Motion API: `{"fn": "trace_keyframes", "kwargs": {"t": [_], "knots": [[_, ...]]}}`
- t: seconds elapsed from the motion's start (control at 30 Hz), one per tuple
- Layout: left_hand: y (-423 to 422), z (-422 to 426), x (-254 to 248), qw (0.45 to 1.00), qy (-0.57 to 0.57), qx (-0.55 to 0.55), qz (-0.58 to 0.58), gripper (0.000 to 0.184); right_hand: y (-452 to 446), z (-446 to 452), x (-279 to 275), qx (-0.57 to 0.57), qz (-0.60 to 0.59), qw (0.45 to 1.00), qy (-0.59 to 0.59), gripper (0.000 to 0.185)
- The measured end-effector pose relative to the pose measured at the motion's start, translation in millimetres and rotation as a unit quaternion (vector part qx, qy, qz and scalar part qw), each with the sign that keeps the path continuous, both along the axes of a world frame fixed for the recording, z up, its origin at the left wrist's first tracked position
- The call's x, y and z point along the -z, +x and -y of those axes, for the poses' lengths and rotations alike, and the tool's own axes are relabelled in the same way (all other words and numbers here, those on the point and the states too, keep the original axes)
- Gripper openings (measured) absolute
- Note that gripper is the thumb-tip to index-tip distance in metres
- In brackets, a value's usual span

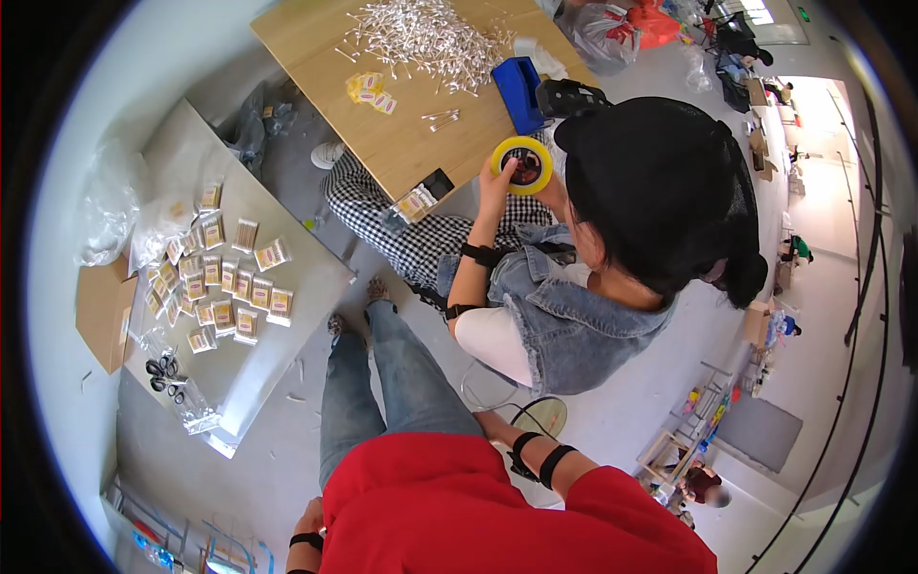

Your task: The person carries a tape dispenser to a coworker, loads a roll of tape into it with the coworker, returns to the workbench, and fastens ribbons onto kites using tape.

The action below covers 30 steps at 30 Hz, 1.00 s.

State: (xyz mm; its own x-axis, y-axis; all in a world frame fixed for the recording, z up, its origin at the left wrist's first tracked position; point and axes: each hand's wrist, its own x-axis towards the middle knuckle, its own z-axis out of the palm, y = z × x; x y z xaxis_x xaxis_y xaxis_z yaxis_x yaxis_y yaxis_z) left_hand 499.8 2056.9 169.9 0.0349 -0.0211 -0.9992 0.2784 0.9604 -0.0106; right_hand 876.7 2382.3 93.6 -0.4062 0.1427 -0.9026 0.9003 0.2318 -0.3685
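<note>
My left hand hangs beside my hip at the lower left, partly hidden by my red shirt; its fingers do not show clearly. My right hand is low by my right thigh, close to a round stool; its fingers are hidden, so any contact cannot be made out. Ahead to the left, a pale table bears several small packets of cotton swabs with yellow and red labels. Black-handled scissors lie near its front edge.
A seated co-worker in a black cap holds a yellow tape roll. Their wooden table carries loose cotton swabs, labels and a blue box. A cardboard box stands beside clear plastic bags.
</note>
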Motion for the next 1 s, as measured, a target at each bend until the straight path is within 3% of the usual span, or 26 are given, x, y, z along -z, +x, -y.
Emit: {"fn": "trace_keyframes", "kwargs": {"t": [0.5,0.6,0.7,0.93,1.0], "knots": [[10.4,4.4,-5.4,1.000,-0.003,-0.014,0.000,0.055,6.1,-2.0,6.7,0.019,-0.002,1.000,-0.007,0.038],[10.7,5.0,-3.5,1.000,-0.002,-0.016,-0.002,0.055,9.0,1.7,11.1,0.010,-0.023,1.000,0.019,0.028],[9.4,5.4,-3.3,1.000,-0.002,-0.020,-0.003,0.055,4.8,-4.0,3.5,0.001,-0.005,1.000,-0.006,0.038],[11.0,8.1,3.6,0.999,-0.007,-0.044,-0.018,0.056,19.6,8.3,22.5,-0.008,-0.013,1.000,0.003,0.039],[8.0,4.3,0.2,1.000,0.007,-0.007,-0.002,0.056,18.1,7.5,17.3,-0.024,-0.011,1.000,-0.004,0.040]]}}
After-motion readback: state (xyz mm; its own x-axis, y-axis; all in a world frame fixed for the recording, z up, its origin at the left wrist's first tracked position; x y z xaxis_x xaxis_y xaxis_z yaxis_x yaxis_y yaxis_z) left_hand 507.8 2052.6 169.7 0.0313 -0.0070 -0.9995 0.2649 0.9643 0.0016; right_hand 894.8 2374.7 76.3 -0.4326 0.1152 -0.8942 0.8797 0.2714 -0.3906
